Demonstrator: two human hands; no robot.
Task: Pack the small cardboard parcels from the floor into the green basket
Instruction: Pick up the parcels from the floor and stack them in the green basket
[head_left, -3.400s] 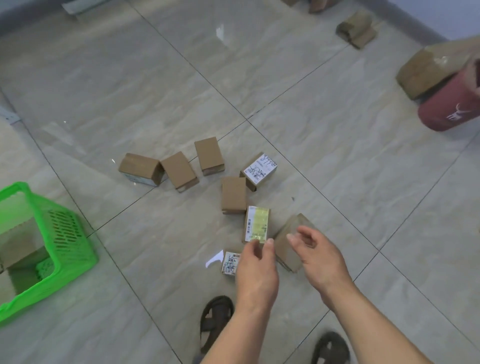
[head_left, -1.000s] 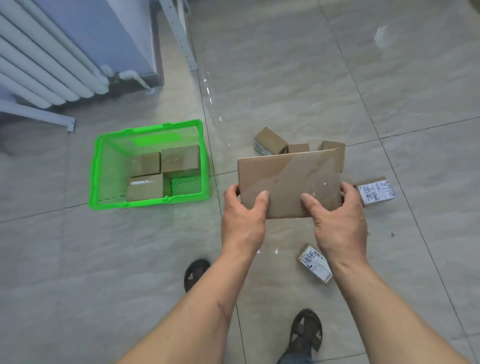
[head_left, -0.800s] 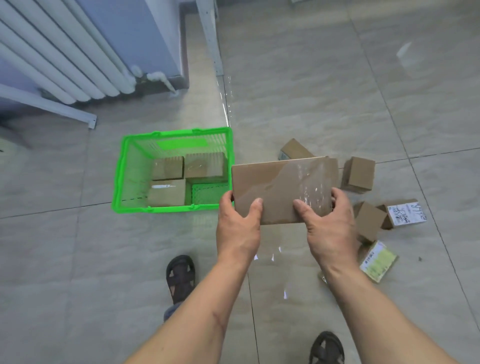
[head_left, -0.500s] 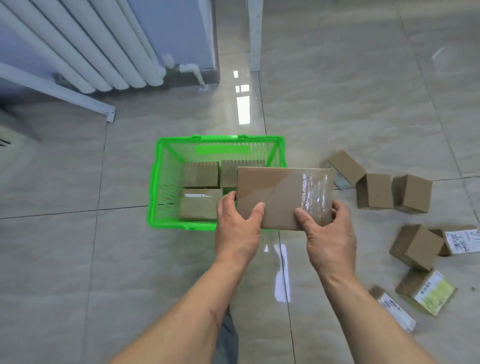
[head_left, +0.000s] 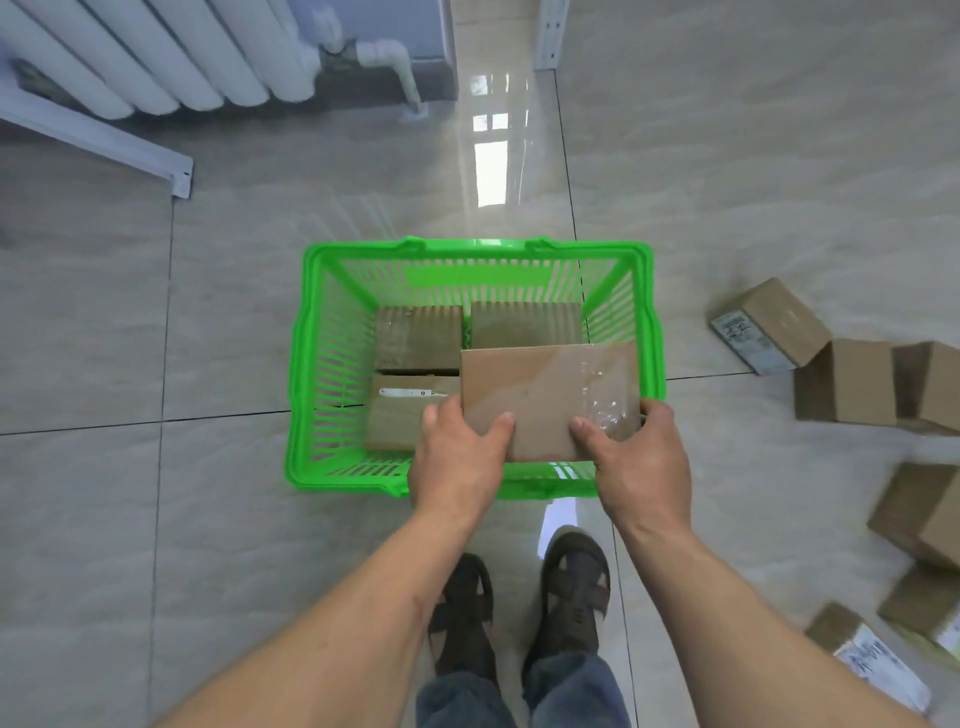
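A flat brown cardboard parcel (head_left: 545, 395) with clear tape on its right end hangs over the right half of the green basket (head_left: 306, 364). My left hand (head_left: 460, 462) grips its near left edge and my right hand (head_left: 636, 460) grips its near right corner. Three parcels lie on the basket's floor: one at the back left (head_left: 418, 338), one at the back right (head_left: 524, 325), one at the front left (head_left: 402, 415), partly hidden by the held parcel. Several loose parcels (head_left: 841, 382) lie on the tiles to the right.
A white radiator (head_left: 156, 57) with its pipe runs along the wall at the top left, and a white metal bar (head_left: 98, 137) lies on the floor below it. A white post foot (head_left: 550, 34) stands beyond the basket. My two sandalled feet (head_left: 519, 608) stand just before the basket.
Both hands picked the flat parcel off the floor and carried it left. It now hangs above the basket's right half instead of beside it, and I stand closer to the basket.
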